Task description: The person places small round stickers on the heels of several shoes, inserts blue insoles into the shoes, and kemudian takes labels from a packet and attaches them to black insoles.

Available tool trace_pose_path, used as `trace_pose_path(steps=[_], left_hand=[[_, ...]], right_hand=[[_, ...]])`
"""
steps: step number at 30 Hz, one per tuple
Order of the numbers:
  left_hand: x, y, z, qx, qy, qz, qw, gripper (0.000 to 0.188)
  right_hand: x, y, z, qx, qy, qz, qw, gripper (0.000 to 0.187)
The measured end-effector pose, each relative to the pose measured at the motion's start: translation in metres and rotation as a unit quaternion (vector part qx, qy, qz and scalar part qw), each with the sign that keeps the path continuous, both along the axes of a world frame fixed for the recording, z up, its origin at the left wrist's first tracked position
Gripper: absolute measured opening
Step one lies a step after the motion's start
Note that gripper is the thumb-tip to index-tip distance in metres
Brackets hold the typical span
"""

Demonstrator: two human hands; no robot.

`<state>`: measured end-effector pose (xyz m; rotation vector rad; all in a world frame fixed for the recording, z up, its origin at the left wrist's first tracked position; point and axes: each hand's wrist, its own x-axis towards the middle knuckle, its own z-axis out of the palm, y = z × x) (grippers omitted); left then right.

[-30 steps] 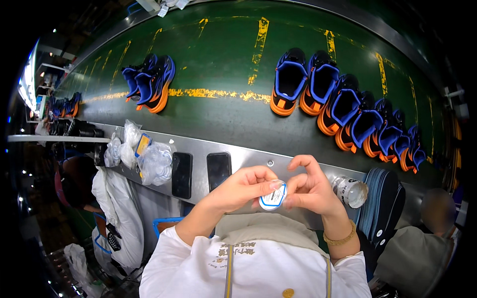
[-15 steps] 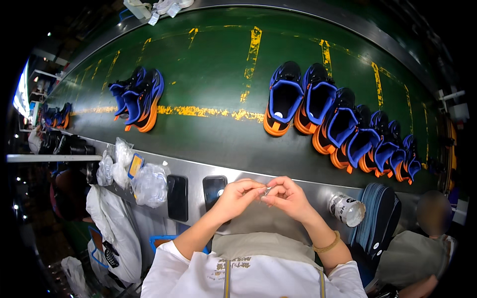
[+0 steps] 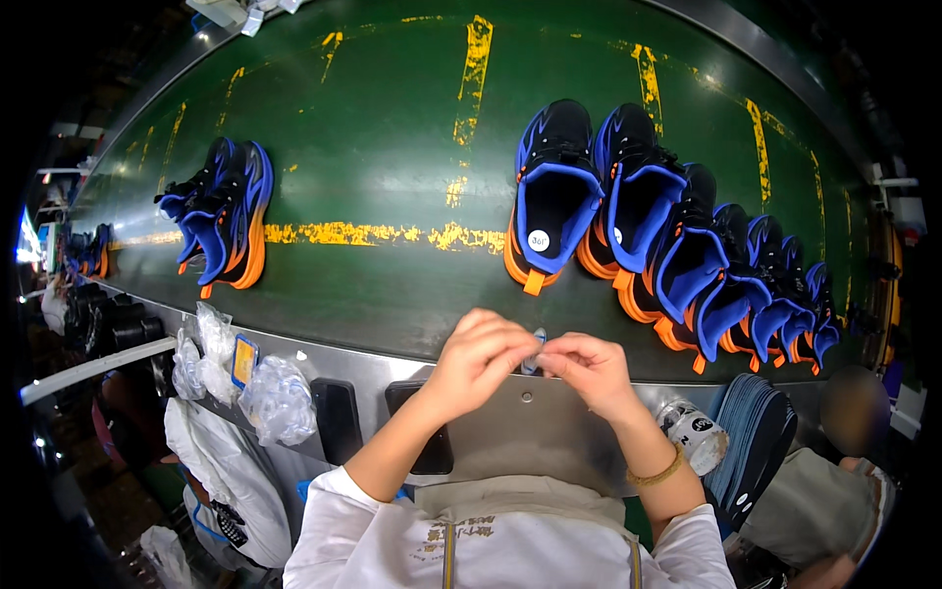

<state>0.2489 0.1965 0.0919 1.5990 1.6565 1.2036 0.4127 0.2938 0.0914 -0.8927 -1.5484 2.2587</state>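
Observation:
Above the near edge of the green bench, my left hand [image 3: 481, 361] and my right hand [image 3: 589, 373] meet with their fingers pinched. A small pale, shiny piece [image 3: 531, 364], perhaps a sticker, shows between the fingertips of both; its full shape is hidden. Just beyond the hands stand black and blue sneakers with orange soles, the nearest sneaker [image 3: 555, 201] showing a round white label inside its heel. Beside it a second sneaker [image 3: 638, 196] points the same way. To the right of my right hand lies a clear-looking roll of printed labels [image 3: 694, 437].
More sneakers [image 3: 746, 285] run off to the right, and a pair [image 3: 221, 216] stands at left. Along the metal ledge lie two dark phones [image 3: 337, 420], plastic bags [image 3: 279, 398] and a stack of insoles [image 3: 751, 437]. Another person [image 3: 814, 510] sits at right.
My hands have moved slightly forward over the bench edge, still pinching the small piece. The view has shifted, and the left pair of sneakers appears farther left.

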Motion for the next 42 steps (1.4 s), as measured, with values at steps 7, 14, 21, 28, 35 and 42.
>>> trace_pose_path(steps=[7, 14, 21, 28, 35, 42], left_hand=[[0.012, 0.034, -0.029, -0.118, -0.444, 0.272, 0.846, 0.023], [0.015, 0.039, -0.041, -0.138, -0.498, 0.257, 0.817, 0.024], [0.012, 0.038, -0.037, -0.145, -0.553, 0.251, 0.781, 0.024], [0.012, 0.038, -0.037, -0.147, -0.565, 0.255, 0.771, 0.024], [0.012, 0.039, -0.036, -0.152, -0.571, 0.257, 0.764, 0.024], [0.013, 0.037, -0.036, -0.117, -0.542, 0.277, 0.785, 0.019]], right_hand=[[-0.008, 0.044, 0.003, 0.286, -0.116, 0.016, 0.951, 0.010], [-0.018, 0.050, -0.005, 0.357, -0.106, 0.041, 0.927, 0.010], [-0.015, 0.057, -0.007, 0.323, -0.102, 0.037, 0.940, 0.010], [-0.017, 0.058, -0.005, 0.294, -0.082, 0.033, 0.952, 0.010], [-0.020, 0.059, -0.011, 0.274, -0.083, 0.047, 0.957, 0.009], [-0.034, 0.043, -0.027, 0.219, -0.072, 0.028, 0.973, 0.013]])
